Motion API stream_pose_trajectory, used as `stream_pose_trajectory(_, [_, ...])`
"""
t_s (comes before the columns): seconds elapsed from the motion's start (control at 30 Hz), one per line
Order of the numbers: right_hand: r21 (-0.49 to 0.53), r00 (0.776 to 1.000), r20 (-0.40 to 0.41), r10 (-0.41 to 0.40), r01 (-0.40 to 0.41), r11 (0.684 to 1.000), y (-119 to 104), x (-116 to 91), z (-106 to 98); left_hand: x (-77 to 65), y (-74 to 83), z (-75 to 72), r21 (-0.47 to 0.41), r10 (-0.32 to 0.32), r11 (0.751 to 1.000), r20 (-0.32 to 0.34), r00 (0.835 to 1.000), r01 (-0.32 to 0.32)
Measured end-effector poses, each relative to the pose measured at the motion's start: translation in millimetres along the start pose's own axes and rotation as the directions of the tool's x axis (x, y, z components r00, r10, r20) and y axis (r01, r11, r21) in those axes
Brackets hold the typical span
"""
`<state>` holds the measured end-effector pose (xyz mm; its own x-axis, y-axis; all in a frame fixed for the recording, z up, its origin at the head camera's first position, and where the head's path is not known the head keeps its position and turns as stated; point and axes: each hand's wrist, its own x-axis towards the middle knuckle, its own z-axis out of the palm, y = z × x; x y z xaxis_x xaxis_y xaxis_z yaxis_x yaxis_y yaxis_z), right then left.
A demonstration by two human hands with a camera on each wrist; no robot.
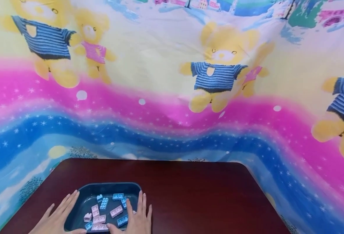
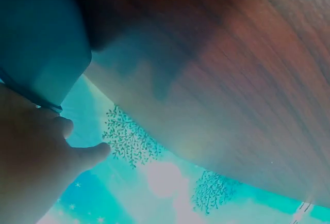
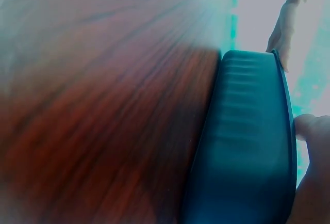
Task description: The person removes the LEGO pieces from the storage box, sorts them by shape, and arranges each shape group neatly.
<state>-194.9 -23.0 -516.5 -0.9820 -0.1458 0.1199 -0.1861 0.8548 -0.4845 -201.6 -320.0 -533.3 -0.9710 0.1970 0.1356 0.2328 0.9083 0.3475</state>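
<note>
A dark blue-green tray sits on the table, holding several toy building blocks. My left hand lies along its left rim, fingers straight and the thumb by the near edge. At the right rim is my right hand, its fingers extended, the index finger over the inside and the thumb by the near edge. Inside are light blue blocks and pale pink blocks. The left wrist view shows the left hand touching the tray rim. In the right wrist view, the tray's outer wall stands beside the right hand.
The dark reddish-brown table stretches to the right of the tray and behind it. A cloth printed with teddy bears hangs behind and around the table's rounded edges.
</note>
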Motion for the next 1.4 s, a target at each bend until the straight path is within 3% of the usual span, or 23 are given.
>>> stream_pose_trajectory(0.13, [0.041,1.000,-0.008,-0.009,0.010,0.999,3.0,1.4,-4.2,4.8,14.7,-4.2,0.022,0.036,0.999,-0.021,0.999,-0.036])
stream_pose_trajectory(0.27, [0.029,1.000,0.022,-0.017,0.016,0.999,3.1,1.9,-5.5,0.5,21.9,-4.7,0.024,0.048,0.999,-0.035,0.998,-0.047])
stream_pose_trajectory(0.37, [0.020,0.998,0.054,-0.022,0.021,1.000,1.9,1.1,-4.3,-5.7,22.4,-3.3,0.007,0.027,1.000,-0.044,0.999,-0.026])
stream_pose_trajectory(0.6, [-0.006,0.998,0.049,-0.027,0.027,1.000,3.2,2.0,-5.4,-7.8,25.2,-0.7,-0.140,-0.026,0.990,-0.035,0.999,0.021])
stream_pose_trajectory(0.83, [0.040,0.998,0.015,-0.055,0.054,0.998,0.7,3.6,-5.8,-7.8,24.9,-5.8,-0.116,-0.014,0.993,-0.059,0.998,0.007])
stream_pose_trajectory(1.07, [0.038,0.998,0.059,-0.029,0.026,0.999,1.8,0.5,-6.9,-9.5,26.6,-6.2,-0.133,0.000,0.991,-0.042,0.999,-0.005])
stream_pose_trajectory(1.23, [0.049,0.997,0.041,-0.062,0.060,0.997,1.7,5.5,-13.6,-6.5,27.3,-7.7,-0.108,0.003,0.994,-0.064,0.998,-0.010])
stream_pose_trajectory(1.4, [0.014,0.988,0.001,-0.156,0.156,0.988,-4.8,15.9,-19.5,-9.3,26.3,-9.4,-0.115,-0.004,0.993,-0.062,0.998,-0.003])
